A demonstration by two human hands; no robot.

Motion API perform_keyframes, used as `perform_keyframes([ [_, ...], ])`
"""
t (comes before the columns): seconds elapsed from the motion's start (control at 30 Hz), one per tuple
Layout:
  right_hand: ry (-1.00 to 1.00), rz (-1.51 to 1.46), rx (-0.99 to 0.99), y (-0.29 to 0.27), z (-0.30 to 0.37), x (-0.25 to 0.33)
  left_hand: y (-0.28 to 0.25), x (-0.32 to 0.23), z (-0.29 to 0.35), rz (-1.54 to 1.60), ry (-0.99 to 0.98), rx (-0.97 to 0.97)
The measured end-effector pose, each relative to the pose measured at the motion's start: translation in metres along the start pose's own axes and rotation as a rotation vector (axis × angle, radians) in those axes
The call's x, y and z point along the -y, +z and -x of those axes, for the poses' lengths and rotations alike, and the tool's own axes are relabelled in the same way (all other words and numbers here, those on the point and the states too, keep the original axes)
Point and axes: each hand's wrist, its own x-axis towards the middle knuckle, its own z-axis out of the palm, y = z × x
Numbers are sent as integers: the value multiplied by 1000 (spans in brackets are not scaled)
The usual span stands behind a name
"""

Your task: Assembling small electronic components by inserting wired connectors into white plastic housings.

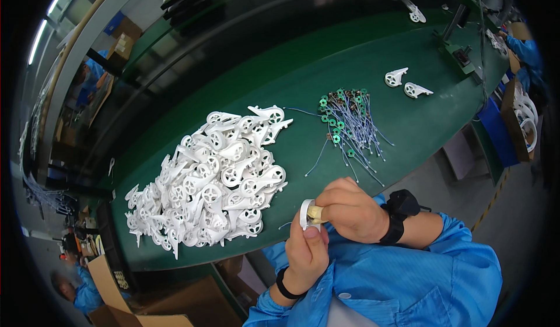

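Observation:
My left hand (pixel 307 253) grips a white plastic part (pixel 305 213) with a round ring-shaped end, held up near the table's front edge. My right hand (pixel 357 213) meets it from the other side, fingers pinched at the ring. Yellowish covers show on its fingertips, and whatever lies between them is hidden. A short bit of blue wire (pixel 284 225) shows just left of the part. Beyond my hands lies a bundle of blue wires (pixel 359 131) with small green ring-shaped boards. To the left is a large heap of white plastic parts (pixel 210 181), each with a spoked round end.
Two white parts (pixel 405 83) lie apart on the green table (pixel 431 53) at the right, with another farther back. A green metal fixture (pixel 458 56) stands at the far right. An open cardboard box (pixel 181 303) is below the front left. Other people in blue work nearby.

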Motion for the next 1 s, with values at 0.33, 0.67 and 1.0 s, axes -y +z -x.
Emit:
perform_keyframes([
  [0.33, 25, -176, -51, 8, 13, -9, 4, 4, 3, -366, 186, -26],
  [0.67, 255, -318, 16, -15, -6, -7, 10, -12, -16, 413, -155, 77],
  [1.0, 275, -600, 48, -8, -9, -7, 1, -16, -13, 528, -207, 81],
])
